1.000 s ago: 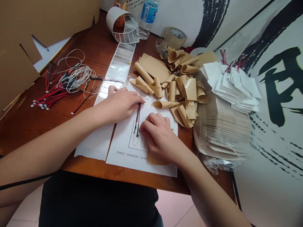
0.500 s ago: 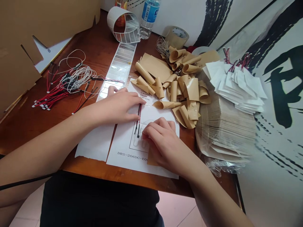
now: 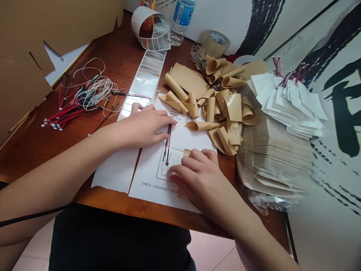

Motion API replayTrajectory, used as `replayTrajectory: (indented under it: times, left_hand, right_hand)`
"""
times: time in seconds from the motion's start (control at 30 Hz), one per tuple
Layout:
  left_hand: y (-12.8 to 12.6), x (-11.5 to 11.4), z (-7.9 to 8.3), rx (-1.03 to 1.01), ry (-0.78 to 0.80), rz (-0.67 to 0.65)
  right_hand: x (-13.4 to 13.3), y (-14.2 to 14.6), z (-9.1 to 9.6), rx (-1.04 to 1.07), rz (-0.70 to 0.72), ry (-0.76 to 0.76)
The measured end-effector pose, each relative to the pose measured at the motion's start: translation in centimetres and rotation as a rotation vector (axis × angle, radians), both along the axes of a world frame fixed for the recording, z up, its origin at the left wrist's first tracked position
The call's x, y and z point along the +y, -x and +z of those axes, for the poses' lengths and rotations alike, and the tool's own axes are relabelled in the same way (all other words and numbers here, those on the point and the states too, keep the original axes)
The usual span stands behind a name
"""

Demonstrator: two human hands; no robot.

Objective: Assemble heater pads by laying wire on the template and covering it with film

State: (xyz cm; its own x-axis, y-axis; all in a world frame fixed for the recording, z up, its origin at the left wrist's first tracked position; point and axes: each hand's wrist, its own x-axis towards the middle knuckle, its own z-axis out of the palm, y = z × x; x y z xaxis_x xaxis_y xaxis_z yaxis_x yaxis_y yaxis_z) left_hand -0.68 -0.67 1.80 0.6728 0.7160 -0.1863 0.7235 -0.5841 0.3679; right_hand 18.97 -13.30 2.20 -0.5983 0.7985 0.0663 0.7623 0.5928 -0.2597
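My left hand (image 3: 149, 127) rests on a printed white sheet (image 3: 143, 173), fingers spread and mostly flat. Its index fingertip and thumb sit at the upper end of a thin red-and-black wire lead (image 3: 168, 141). The lead's black-sleeved ends point toward me inside a printed rectangle. Faint pale wire loops lie in that rectangle beside them. My right hand (image 3: 199, 173) is curled over the right of the rectangle, closed on a piece of brown paper (image 3: 182, 192) whose edges show above and below the fingers. The hand hides most of that paper.
Tangled wire leads (image 3: 90, 96) lie at the left by a cardboard box (image 3: 22, 56). A label strip (image 3: 148, 75) runs back to its roll. Rolled brown papers (image 3: 208, 109) are heaped ahead. A bagged stack of brown paper (image 3: 284, 158) carries white packets (image 3: 290, 101) at the right.
My right hand has moved slightly down and right, and a brown paper edge now shows above its fingers. The left hand stays on the lead. The view has shifted slightly.
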Motion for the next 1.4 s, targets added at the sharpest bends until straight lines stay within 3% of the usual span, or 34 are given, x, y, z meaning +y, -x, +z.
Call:
replayTrajectory:
  times: [0.53, 0.8, 1.4]
  left_hand:
    - [0.1, -0.3, 0.3, 0.019, 0.002, -0.028]
    - [0.0, -0.6, 0.5, 0.046, -0.001, -0.043]
    - [-0.4, -0.7, -0.8, -0.041, -0.113, 0.013]
  right_hand:
    - [-1.0, 0.9, -0.6, 0.187, 0.083, 0.032]
    - [-1.3, 0.8, -0.3, 0.253, 0.119, -0.03]
    - [-1.2, 1.0, -0.9, 0.151, 0.134, -0.073]
